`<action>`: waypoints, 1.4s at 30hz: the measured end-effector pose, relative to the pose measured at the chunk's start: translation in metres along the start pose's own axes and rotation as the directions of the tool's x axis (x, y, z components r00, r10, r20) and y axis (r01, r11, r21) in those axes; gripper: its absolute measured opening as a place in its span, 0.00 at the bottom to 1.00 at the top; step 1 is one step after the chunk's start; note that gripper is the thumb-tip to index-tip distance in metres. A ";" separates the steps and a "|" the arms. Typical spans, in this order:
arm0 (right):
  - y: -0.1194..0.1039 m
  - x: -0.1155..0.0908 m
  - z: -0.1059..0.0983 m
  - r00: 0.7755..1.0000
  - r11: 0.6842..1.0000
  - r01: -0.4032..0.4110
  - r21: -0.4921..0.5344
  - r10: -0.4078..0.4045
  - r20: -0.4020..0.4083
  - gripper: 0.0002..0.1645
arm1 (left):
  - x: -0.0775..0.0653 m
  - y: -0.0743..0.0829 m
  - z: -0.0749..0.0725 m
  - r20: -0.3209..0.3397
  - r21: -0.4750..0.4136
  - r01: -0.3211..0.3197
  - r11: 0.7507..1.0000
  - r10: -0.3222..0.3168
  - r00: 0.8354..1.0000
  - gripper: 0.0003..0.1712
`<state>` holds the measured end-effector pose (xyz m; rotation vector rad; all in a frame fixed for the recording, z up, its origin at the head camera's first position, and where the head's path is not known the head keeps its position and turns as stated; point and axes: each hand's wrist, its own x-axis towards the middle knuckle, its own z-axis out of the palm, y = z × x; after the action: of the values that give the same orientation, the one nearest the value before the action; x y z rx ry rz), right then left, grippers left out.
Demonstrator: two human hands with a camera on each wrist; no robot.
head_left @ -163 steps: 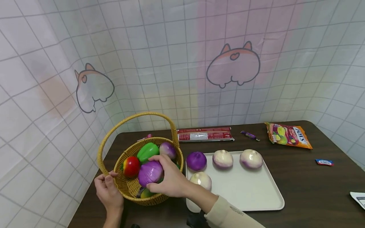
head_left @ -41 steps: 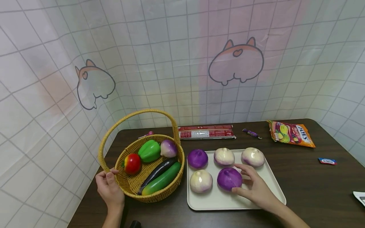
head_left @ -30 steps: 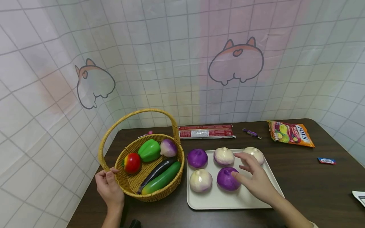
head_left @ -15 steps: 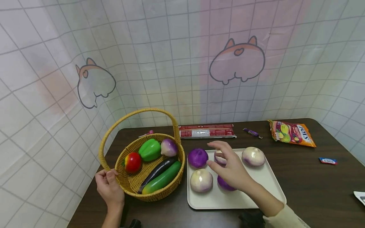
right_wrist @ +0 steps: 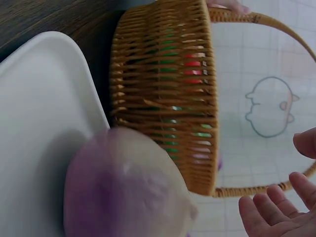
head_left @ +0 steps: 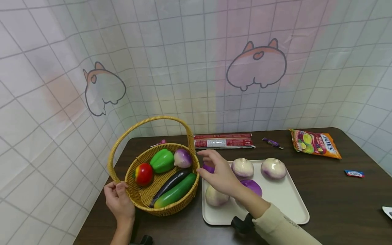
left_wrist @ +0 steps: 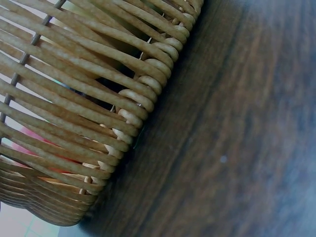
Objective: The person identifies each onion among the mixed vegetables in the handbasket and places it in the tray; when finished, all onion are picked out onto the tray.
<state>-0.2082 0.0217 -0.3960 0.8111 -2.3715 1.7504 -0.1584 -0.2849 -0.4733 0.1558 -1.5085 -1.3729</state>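
Observation:
My left hand (head_left: 119,202) holds the wicker basket (head_left: 162,211) where its handle meets the left rim. Open, with fingers spread and nothing in them, my right hand (head_left: 218,173) hovers by the basket's right rim, over the tray's back-left corner. Inside the basket lie a toy green bell pepper (head_left: 162,161), a red-and-yellow fruit (head_left: 144,174), a purple-and-white turnip (head_left: 183,158), an eggplant (head_left: 169,187) and a green zucchini-like vegetable (head_left: 176,194). White turnips (head_left: 274,168) and purple onion-like vegetables (head_left: 252,186) sit on the white tray (head_left: 284,204), partly hidden by my right arm.
Along the table's back edge lie a long red package (head_left: 223,141), a purple-wrapped candy (head_left: 272,143) and an orange candy bag (head_left: 315,144). A small blue wrapper (head_left: 354,173) is at the right. A tiled-pattern cloth (head_left: 183,68) hangs behind the table.
The right hand took a purple onion-like vegetable from the basket and set it on the tray. It then let go and moved left toward the basket. The left hand stayed put.

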 end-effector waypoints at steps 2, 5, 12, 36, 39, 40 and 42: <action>0.001 0.004 0.007 1.000 1.000 -0.007 0.008 0.007 0.023 0.28 | -0.001 0.000 0.000 -0.010 0.009 0.008 1.000 -0.008 1.000 0.11; 0.004 0.008 0.017 0.999 1.000 -0.015 0.012 0.014 0.049 0.30 | -0.002 0.001 -0.001 -0.022 0.014 0.019 1.000 -0.018 1.000 0.11; 0.010 0.017 0.034 0.997 1.000 -0.015 0.009 0.015 0.080 0.31 | -0.003 0.001 -0.002 -0.012 0.031 0.008 0.999 -0.008 1.000 0.11; 0.013 0.053 0.061 0.996 0.991 -0.006 -0.135 0.018 0.088 0.38 | 0.000 0.001 0.000 -0.003 0.016 0.000 1.000 0.000 1.000 0.11; 0.015 0.056 0.061 0.996 0.992 -0.004 -0.129 0.016 0.088 0.38 | 0.000 0.001 0.001 -0.006 0.004 0.005 1.000 -0.005 1.000 0.11; 0.015 0.057 0.061 0.996 0.992 0.001 -0.127 0.010 0.089 0.38 | 0.000 0.001 0.001 -0.007 0.002 0.006 1.000 -0.006 1.000 0.11; 0.015 0.059 0.062 0.996 0.992 0.013 -0.129 -0.001 0.093 0.38 | 0.000 0.001 0.001 -0.008 -0.006 0.007 1.000 -0.007 1.000 0.11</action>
<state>-0.2509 -0.0527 -0.4088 0.8986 -2.5072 1.5687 -0.1587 -0.2842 -0.4726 0.1624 -1.4984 -1.3808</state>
